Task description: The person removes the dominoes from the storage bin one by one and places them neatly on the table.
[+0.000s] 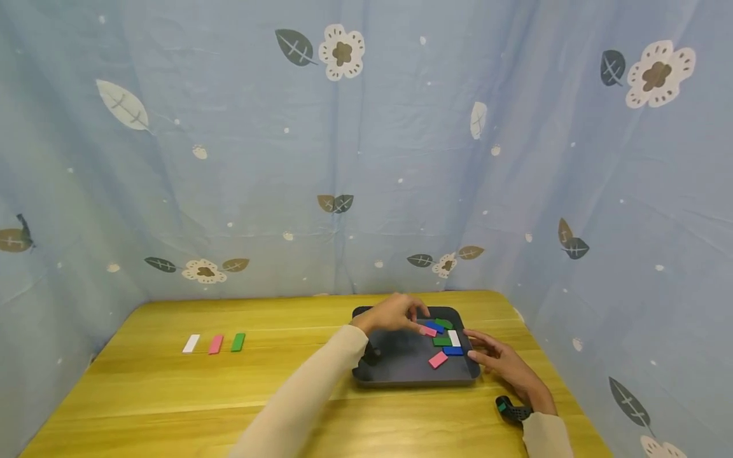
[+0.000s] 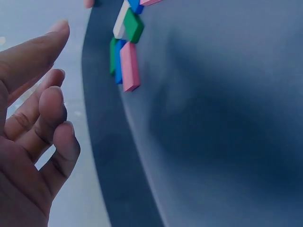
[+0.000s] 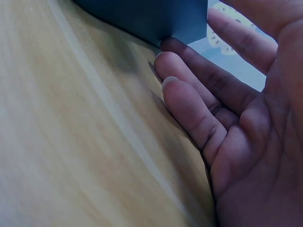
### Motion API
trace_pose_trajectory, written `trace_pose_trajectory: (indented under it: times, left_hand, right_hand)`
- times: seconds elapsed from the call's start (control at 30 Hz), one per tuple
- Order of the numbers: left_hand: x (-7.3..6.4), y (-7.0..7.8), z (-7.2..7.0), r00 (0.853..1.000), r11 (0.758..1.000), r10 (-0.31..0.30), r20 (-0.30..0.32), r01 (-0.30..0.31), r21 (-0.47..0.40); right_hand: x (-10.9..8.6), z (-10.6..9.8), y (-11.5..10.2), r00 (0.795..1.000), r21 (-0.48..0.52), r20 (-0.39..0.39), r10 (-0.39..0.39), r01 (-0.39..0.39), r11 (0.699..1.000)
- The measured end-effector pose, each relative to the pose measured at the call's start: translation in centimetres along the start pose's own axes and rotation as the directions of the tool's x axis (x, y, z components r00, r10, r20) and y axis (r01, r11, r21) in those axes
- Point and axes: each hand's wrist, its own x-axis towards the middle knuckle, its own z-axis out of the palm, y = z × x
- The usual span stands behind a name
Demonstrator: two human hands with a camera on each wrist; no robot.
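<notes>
My left hand [image 1: 395, 313] reaches over the dark tray [image 1: 395, 366], fingers loosely bent, the thumb tip close to a pink block [image 1: 428, 331]. In the left wrist view nothing shows between its thumb and fingers. Beside that block lie a blue block [image 1: 434, 327] and a green block [image 1: 443, 324]. Nearer the tray's right side are a white block [image 1: 454, 338], another green block [image 1: 442, 341], another blue block [image 1: 453, 351] and a second pink block [image 1: 438, 360]. At the right rim, my right hand [image 1: 501, 361] touches the tray with spread, slightly bent fingers.
On the left of the wooden table [image 1: 286, 407], a white block [image 1: 191, 343], a pink block [image 1: 216, 344] and a green block [image 1: 238, 342] lie in a row. A patterned blue curtain [image 1: 258, 159] hangs behind and at the sides. A black band [image 1: 513, 410] circles my right wrist.
</notes>
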Motion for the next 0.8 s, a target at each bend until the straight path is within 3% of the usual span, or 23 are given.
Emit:
trace_pose_trajectory:
  times: [0.23,0.6,0.8]
  left_hand:
    - [0.9,-0.3,1.8,1.000,0.996,-0.009,0.027,0.007,0.088]
    - [0.7,-1.3,3.4,0.980,0.963,-0.197,0.036,0.187,0.197]
    - [0.7,-1.3,3.9,0.976,0.964,-0.214,0.039,0.204,0.170]
  right_hand:
    - [0.1,0.0,0.0,1.000,-0.003,-0.010,-0.014,0.014,1.000]
    - [0.1,-0.2,0.1,0.998,0.005,0.017,-0.060,0.060,0.998]
    - [0.0,-0.4,0.3,0.997,0.017,0.023,-0.070,0.069,0.997]
